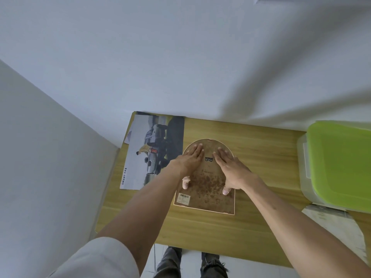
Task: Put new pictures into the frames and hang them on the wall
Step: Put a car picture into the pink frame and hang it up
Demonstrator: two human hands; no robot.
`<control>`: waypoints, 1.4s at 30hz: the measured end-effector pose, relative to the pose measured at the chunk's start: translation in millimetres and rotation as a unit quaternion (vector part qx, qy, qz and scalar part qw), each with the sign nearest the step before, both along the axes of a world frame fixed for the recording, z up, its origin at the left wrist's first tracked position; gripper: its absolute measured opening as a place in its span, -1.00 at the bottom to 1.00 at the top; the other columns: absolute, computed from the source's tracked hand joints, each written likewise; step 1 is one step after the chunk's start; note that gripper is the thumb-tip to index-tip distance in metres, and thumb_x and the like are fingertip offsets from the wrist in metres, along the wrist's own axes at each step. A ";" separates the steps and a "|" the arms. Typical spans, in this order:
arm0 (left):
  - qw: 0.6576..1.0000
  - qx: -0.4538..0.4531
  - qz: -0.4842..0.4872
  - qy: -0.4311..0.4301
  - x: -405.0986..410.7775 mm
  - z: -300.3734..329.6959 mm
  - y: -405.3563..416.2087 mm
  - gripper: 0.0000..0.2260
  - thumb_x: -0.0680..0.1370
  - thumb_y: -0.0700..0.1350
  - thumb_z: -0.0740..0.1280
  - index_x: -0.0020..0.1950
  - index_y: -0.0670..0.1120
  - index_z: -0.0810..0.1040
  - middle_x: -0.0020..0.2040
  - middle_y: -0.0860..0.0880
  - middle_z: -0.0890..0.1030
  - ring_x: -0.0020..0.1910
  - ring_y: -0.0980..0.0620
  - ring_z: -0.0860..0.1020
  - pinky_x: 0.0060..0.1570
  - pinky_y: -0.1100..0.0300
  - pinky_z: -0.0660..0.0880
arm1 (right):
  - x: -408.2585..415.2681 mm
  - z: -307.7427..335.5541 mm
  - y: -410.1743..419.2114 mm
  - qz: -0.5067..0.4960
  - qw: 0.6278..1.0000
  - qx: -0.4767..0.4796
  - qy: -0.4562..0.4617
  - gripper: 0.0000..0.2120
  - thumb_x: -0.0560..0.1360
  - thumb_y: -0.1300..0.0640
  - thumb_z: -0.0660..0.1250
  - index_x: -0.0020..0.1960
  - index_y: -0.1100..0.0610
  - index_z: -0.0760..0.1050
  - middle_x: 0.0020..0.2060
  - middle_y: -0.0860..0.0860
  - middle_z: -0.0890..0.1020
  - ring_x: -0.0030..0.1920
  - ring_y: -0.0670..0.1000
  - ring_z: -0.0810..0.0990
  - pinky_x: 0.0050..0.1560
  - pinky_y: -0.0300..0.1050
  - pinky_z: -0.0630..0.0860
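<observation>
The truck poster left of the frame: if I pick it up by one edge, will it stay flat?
Probably not: the poster looks like one thin sheet, likely floppy and light. Lying flat on the table, it should slide easily.

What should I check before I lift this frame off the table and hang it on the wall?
1. Frame lies face down, backing board up: ok.
2. Both hands flat on the back, left hand and right hand: ok.
3. Hanger present near the arched top: ok.
4. Backing board locked in place: cannot tell, no clips visible.
5. New picture inside: cannot tell; a poster lies beside the frame.
6. Hook on the wall: not ok, none in view.
</observation>
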State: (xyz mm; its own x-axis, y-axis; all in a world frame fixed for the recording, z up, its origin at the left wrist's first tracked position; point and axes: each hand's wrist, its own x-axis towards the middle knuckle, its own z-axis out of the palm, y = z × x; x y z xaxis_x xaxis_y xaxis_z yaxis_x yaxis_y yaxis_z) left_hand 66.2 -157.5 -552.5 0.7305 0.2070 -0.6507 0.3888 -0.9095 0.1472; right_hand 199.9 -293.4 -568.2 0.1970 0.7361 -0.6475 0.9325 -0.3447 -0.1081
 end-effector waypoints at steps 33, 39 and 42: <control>0.655 -0.261 0.628 -0.329 -56.4 14.0 -33.7 -0.47 0.41 -0.26 0.48 0.37 -0.09 0.48 0.15 0.04 0.57 0.10 0.01 0.58 0.07 0.10 0.56 | -51.7 31.1 -50.6 -0.634 0.687 0.311 0.172 -0.64 0.46 0.30 0.36 0.23 0.06 0.60 0.14 0.00 0.66 -0.04 0.01 0.59 -0.09 -0.13 0.50; 0.599 -0.399 0.590 -0.365 -61.0 52.1 -25.3 -0.71 0.47 -0.28 0.45 0.18 -0.18 0.60 -0.04 -0.07 0.69 -0.10 -0.03 0.69 -0.16 0.15 0.63 | -47.4 68.2 -48.0 -0.630 0.667 0.353 0.184 -0.60 0.53 0.20 0.37 0.36 0.08 0.53 0.23 -0.01 0.61 0.01 -0.02 0.55 0.00 -0.11 0.52; 0.595 -0.398 0.571 -0.403 -60.2 79.2 -26.0 -0.75 0.45 -0.30 0.45 0.12 -0.17 0.64 -0.09 -0.07 0.71 -0.13 -0.05 0.70 -0.16 0.13 0.64 | -46.0 92.6 -45.4 -0.603 0.696 0.337 0.197 -0.60 0.55 0.13 0.31 0.39 0.08 0.49 0.31 0.00 0.56 0.16 0.03 0.56 0.10 -0.05 0.52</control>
State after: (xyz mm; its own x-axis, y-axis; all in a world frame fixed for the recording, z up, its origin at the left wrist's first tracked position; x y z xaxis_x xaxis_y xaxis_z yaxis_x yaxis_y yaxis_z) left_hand 5.9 -183.5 -473.3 0.5512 0.7275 -0.4087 0.1977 0.3620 0.9110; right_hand 153.9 -338.8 -475.6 0.8393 0.3520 -0.4143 -0.1382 -0.5989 -0.7888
